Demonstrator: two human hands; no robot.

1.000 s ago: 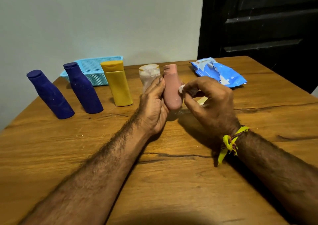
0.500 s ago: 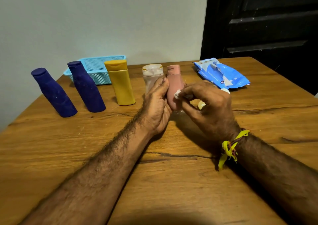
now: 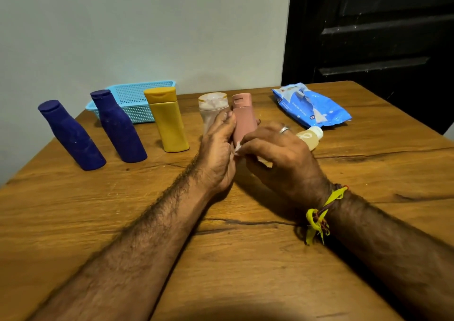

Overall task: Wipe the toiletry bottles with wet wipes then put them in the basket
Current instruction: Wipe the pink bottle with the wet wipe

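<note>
Six toiletry bottles show on the brown wooden bench (image 3: 122,222), counted from the left of the frame. Two dark blue matte plastic bottles with round caps stand upright in the left middle, the far-left dark blue bottle (image 3: 71,136) a little apart from the second dark blue bottle (image 3: 119,127). Behind the second one, against the wall in the upper left, sits one light blue perforated plastic basket (image 3: 137,99). One mustard-yellow flat plastic bottle with a flip cap (image 3: 167,121) stands next, just right of the basket. At centre, one clear plastic bottle with a whitish cap (image 3: 212,105) stands partly hidden behind the left hand (image 3: 217,158), whose fingers wrap the left side of one dusty pink plastic bottle with a flip cap (image 3: 243,114) and hold it upright; its surface looks matte and smooth. The right hand (image 3: 280,158), ringed, with yellow thread at the wrist, pinches a small white wet wipe (image 3: 237,148) against the pink bottle's lower body. Just behind that hand, one small translucent beige bottle with a white cap (image 3: 310,136) lies on its side. In the upper right lies one opened blue wet wipe packet (image 3: 310,106)
</note>
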